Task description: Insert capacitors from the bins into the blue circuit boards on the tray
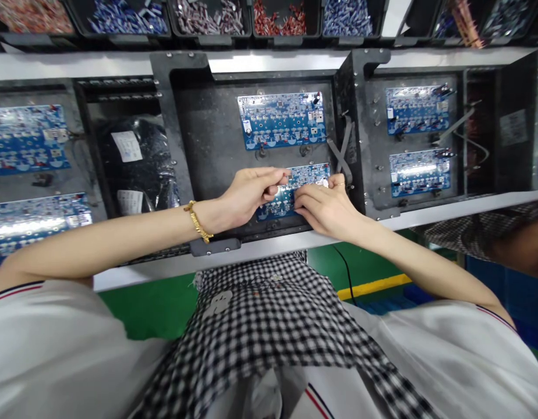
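Covering the front: a black-and-white checked cloth apron, presumably worn to shield the white shirt.
Rail: a long white metal strip between apron and tray, apparently bearing the tray's near edge.
Near board: a blue rectangular circuit board lying flat under both hands, its part-studded face up, probably to leave that face open to the fingers.
Left hand: over the board's left part, grip narrowed to a thumb-and-finger pinch; whether a small part sits in it, I cannot tell.
Right hand: curled over the board's right part, perhaps to steady it; its fingertips are hidden, so I cannot tell its grip.
Tray: black, recessed, high-walled, likely to keep boards in place.
Strips: grey, flat, crossed, beside the right wall; purpose unclear.
Far board: a similar blue circuit board, flat, apart from both hands.
Bins: black plastic boxes in a row, small parts sorted largely by colour, seemingly for quick picking.
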The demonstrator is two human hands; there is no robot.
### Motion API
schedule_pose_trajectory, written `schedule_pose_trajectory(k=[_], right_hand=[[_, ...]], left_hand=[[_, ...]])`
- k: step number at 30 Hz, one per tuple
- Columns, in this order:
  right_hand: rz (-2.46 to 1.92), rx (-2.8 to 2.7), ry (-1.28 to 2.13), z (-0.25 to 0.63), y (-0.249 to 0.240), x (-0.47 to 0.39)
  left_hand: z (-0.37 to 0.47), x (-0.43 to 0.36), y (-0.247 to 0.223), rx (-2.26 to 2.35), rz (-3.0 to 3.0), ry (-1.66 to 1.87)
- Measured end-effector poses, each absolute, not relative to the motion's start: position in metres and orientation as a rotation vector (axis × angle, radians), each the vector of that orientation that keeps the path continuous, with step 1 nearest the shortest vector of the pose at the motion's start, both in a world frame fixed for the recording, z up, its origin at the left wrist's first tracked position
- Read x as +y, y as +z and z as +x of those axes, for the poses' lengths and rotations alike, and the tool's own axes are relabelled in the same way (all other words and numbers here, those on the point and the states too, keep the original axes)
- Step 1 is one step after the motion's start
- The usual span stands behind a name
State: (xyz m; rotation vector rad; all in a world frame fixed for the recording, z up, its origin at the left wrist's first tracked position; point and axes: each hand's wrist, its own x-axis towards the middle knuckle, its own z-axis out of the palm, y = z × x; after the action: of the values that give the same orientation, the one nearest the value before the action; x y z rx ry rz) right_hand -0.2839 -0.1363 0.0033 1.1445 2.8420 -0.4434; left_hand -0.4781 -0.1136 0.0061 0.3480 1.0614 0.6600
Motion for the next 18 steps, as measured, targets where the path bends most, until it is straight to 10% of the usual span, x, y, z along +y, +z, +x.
schedule_pose_trajectory(k=[13,18], right_hand=[[1.827,2.912,-0.877,-0.296,0.026,-0.118],[1.895,3.057,-0.568,-0.295,0.032,-0.094]], left_hand=[[-0.472,-0.124,0.015,0.985,0.324,0.615],[-0.468,-0.06,0.022,0.961,0.277,0.74]])
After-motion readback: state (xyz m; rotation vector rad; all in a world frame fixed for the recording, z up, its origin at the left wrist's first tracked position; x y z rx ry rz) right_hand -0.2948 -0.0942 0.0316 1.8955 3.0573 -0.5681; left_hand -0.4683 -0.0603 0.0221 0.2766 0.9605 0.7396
